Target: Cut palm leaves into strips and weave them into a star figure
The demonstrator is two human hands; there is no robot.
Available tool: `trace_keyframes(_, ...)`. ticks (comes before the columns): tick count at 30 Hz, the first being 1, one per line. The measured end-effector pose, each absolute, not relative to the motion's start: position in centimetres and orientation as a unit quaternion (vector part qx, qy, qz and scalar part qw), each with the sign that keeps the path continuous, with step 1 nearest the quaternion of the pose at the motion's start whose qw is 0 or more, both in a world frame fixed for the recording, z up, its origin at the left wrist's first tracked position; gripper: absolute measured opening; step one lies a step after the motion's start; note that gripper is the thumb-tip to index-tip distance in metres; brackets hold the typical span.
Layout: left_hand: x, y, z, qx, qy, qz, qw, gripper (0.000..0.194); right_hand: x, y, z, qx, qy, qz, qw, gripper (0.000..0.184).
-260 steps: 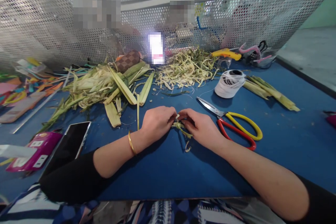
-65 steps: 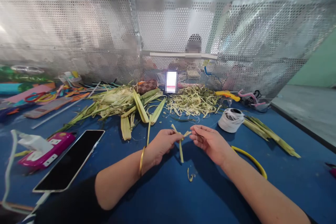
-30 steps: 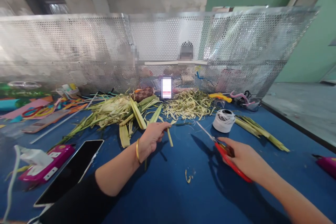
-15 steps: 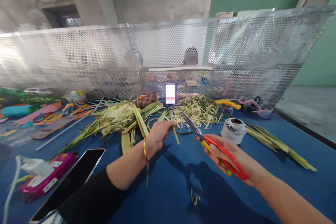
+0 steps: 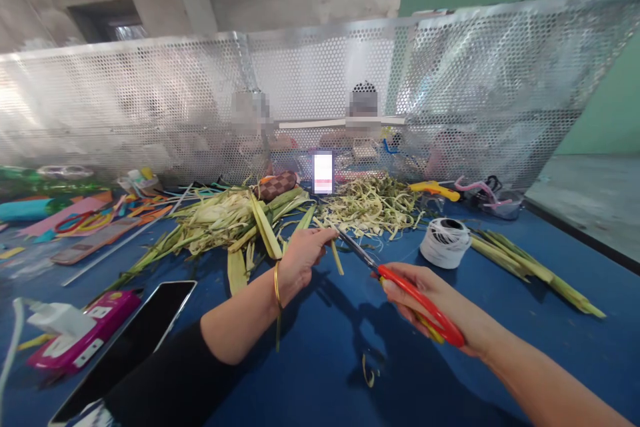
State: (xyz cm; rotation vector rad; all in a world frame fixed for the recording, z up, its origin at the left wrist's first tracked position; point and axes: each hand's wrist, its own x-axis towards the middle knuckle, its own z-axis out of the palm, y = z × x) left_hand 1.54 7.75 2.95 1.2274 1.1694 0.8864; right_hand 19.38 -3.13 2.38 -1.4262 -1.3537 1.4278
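My left hand point(image 5: 304, 255), with a gold bangle at the wrist, pinches a narrow strip of green-yellow husk point(image 5: 337, 258) that hangs below the fingertips. Scissors with red and yellow handles point(image 5: 417, 300) are gripped in my right hand point(image 5: 425, 290). Their blades point up and left, with the tips right beside my left fingertips. Whether the blades touch the strip I cannot make out. Behind my left hand lies a heap of long husk leaves point(image 5: 225, 220). To its right is a pile of thin curled trimmings point(image 5: 375, 207). A small scrap point(image 5: 369, 373) lies on the blue table in front.
A white thread spool point(image 5: 445, 243) and a husk bundle point(image 5: 537, 270) sit at right; a yellow tool point(image 5: 435, 191) is behind. At left are a magenta power strip point(image 5: 85, 333) and a black phone point(image 5: 133, 340). A perforated metal screen point(image 5: 320, 73) closes the back, people beyond it.
The scissors have moved left and their blades have come together, bringing the tips up to my left fingertips. My left hand stays nearly in place. The view has shifted slightly.
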Motion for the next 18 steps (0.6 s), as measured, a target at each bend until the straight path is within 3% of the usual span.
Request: trace_keyframes(18,2.0,7.6,2.6,0.524,0.503,0.363,0.584,0.024,16.9,-3.0,2.9,-0.6,-0.475,0.538,0.354,0.045)
